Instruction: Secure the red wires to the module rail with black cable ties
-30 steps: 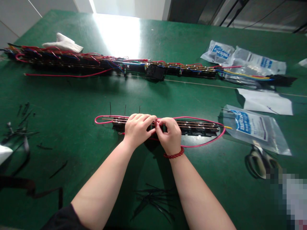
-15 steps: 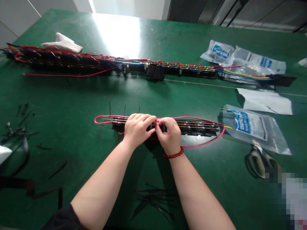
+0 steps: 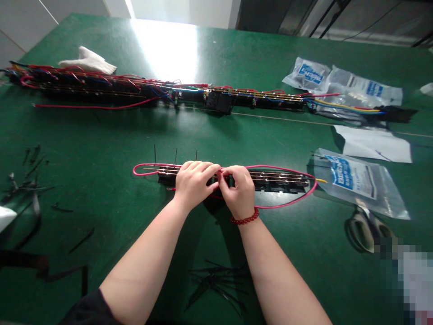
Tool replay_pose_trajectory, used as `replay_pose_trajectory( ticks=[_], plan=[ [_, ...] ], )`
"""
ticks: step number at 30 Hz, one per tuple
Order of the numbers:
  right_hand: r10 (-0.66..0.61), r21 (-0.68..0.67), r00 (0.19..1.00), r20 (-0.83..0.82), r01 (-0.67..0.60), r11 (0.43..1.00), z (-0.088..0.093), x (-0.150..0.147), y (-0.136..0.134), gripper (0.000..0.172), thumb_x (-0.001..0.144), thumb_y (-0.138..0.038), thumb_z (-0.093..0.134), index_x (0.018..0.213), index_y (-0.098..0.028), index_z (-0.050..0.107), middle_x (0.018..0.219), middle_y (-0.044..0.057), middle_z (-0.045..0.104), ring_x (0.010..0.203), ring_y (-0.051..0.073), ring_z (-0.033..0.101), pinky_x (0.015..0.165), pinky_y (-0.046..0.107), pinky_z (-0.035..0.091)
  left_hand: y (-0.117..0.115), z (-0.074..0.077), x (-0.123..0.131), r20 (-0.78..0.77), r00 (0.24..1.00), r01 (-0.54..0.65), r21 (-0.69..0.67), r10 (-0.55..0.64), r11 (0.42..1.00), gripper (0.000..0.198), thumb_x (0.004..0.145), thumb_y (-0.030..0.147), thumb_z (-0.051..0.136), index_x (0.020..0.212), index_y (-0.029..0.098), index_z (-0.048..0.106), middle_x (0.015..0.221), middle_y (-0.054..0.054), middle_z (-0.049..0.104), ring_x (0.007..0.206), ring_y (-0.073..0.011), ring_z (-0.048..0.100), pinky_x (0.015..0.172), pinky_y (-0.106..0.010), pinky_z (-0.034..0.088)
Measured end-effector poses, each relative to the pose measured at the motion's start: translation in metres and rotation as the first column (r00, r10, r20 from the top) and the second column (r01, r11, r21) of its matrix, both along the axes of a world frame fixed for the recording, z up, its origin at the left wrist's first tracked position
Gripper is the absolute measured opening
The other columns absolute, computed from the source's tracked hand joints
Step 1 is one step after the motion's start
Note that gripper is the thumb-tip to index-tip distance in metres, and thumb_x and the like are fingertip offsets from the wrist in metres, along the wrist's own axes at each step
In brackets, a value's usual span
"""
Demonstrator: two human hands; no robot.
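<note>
A black strip (image 3: 282,180) with thin brass-coloured rods lies before me, and a red cable (image 3: 286,206) loops round it past both ends. My left hand (image 3: 196,183) is closed over the middle of the strip, its thumb and index finger at the red cable. Right beside it, my right hand (image 3: 238,189) pinches at the same spot, thumb against index finger. What small thing sits between those fingertips is hidden. Left of my hands, thin black cable ties (image 3: 154,153) stand up from the strip.
Behind lies a long wired assembly (image 3: 219,101). Loose black cable ties (image 3: 213,282) lie between my forearms. At right are a printed plastic bag (image 3: 358,178), scissors (image 3: 363,230) and white paper (image 3: 375,143). A white cloth (image 3: 86,61) lies far left, black scraps (image 3: 30,185) nearer.
</note>
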State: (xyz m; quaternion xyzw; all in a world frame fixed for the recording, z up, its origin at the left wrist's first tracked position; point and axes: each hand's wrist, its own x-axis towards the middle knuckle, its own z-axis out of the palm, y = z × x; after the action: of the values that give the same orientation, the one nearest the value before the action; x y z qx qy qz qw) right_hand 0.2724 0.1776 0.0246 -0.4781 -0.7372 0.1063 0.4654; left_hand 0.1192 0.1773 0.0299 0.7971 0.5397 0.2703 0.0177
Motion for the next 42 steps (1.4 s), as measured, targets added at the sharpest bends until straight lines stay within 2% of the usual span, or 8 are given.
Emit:
replay_pose_trajectory(
  ticks=[8, 29, 42],
  plan=[
    [0.04, -0.004, 0.999, 0.014, -0.04, 0.999, 0.0023, 0.0006, 0.0008, 0.011, 0.089, -0.014, 0.059, 0.091, -0.023, 0.066, 0.086, 0.004, 0.072, 0.084, 0.021, 0.064, 0.079, 0.038, 0.055, -0.0004, 0.0023, 0.0012, 0.0, 1.0, -0.01, -0.008, 0.01, 1.0, 0.022, 0.085, 0.036, 0.067, 0.104, 0.026, 0.068, 0.102, -0.002, 0.075, 0.096, -0.0229, 0.067, 0.088, -0.037, 0.044],
    [0.025, -0.025, 0.999, 0.036, -0.025, 0.999, 0.0029, -0.0004, -0.0005, 0.015, 0.087, -0.014, 0.058, 0.094, -0.023, 0.068, 0.088, 0.005, 0.072, 0.086, 0.022, 0.064, 0.082, 0.04, 0.055, -0.0001, 0.0, 0.0011, 0.044, 0.999, -0.023, -0.02, 0.024, 1.0, 0.022, 0.083, 0.032, 0.066, 0.104, 0.026, 0.068, 0.103, -0.003, 0.075, 0.097, -0.0228, 0.068, 0.09, -0.037, 0.045],
    [0.018, 0.018, 0.998, 0.057, -0.019, 1.0, -0.0001, -0.0002, 0.0006, 0.014, 0.088, -0.013, 0.058, 0.094, -0.021, 0.067, 0.088, 0.006, 0.072, 0.086, 0.022, 0.064, 0.083, 0.04, 0.055, 0.0003, -0.0033, 0.0013, 0.061, 0.998, -0.023, 0.023, 0.021, 0.999, 0.023, 0.085, 0.033, 0.064, 0.106, 0.024, 0.068, 0.103, -0.003, 0.076, 0.096, -0.0222, 0.069, 0.09, -0.036, 0.045]
  ],
)
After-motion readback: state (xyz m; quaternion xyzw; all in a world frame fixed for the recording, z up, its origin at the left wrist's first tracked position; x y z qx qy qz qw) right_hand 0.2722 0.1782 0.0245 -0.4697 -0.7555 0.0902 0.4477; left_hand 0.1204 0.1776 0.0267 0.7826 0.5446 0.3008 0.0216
